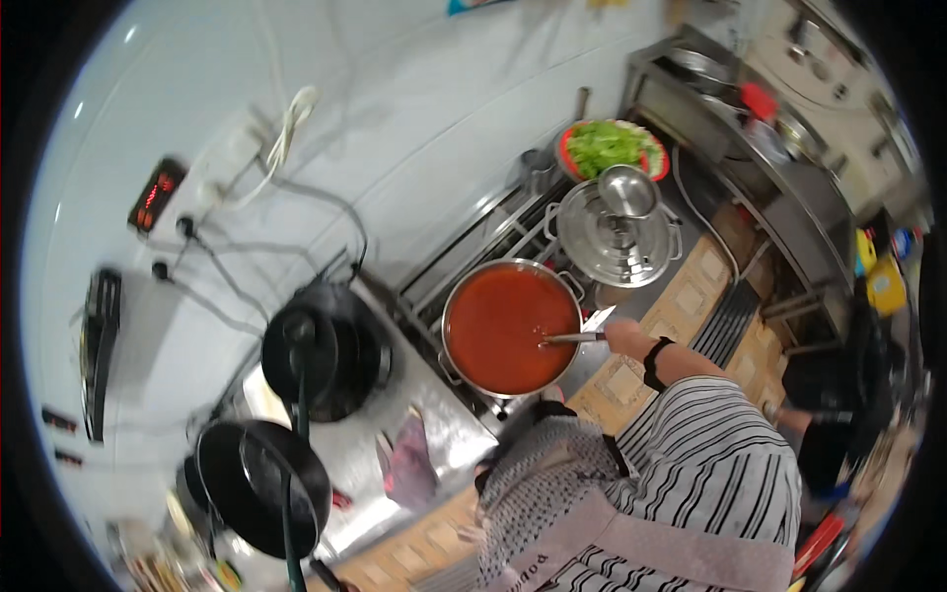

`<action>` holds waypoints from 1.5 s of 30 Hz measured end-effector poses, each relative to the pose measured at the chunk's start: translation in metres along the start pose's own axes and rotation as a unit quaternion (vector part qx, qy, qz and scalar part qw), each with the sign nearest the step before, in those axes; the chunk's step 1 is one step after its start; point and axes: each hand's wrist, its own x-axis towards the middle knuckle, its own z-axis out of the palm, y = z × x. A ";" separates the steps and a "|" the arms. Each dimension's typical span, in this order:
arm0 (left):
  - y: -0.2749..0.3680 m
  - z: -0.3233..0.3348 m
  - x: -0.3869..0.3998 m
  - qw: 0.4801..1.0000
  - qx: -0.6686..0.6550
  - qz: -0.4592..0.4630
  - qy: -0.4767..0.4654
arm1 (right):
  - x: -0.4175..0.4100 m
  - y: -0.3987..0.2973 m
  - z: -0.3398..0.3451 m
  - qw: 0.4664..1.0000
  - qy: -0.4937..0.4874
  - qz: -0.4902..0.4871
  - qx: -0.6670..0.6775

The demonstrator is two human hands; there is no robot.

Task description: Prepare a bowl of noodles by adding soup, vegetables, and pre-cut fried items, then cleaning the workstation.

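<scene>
My right hand (pixel 627 339), with a black band at its wrist, grips the metal handle of a utensil (pixel 573 337). The far end of that utensil dips into red-orange liquid (pixel 503 318), so its shape is hidden. The liquid fills much of a wide steel pot (pixel 446 318) with two side handles, standing on a gas stove (pixel 444 281). Beyond it is a second steel pot covered by a steel lid (pixel 584 237), with a round steel ladle bowl (pixel 627 191) over it. My left hand is out of view.
Left of the stove, a steel counter (pixel 451 436) holds a dark pot (pixel 355 370), a deep black pan (pixel 244 473) and a purplish cloth (pixel 414 466). Chopped greens (pixel 603 144) fill a red-rimmed bowl. Cords (pixel 229 274) hang along the wall. Another person's arm (pixel 795 420) shows at right.
</scene>
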 end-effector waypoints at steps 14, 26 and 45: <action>-0.209 0.035 -0.104 0.976 -0.129 -0.174 0.021 | -0.042 -0.021 -0.028 0.988 0.072 -0.128 0.054; -0.334 0.104 -0.184 0.954 -0.233 -0.187 0.029 | -0.040 0.033 -0.148 0.972 -0.188 -0.132 0.046; -0.345 0.150 -0.148 0.946 -0.184 -0.264 0.027 | -0.014 0.020 -0.050 0.947 -0.089 -0.175 0.254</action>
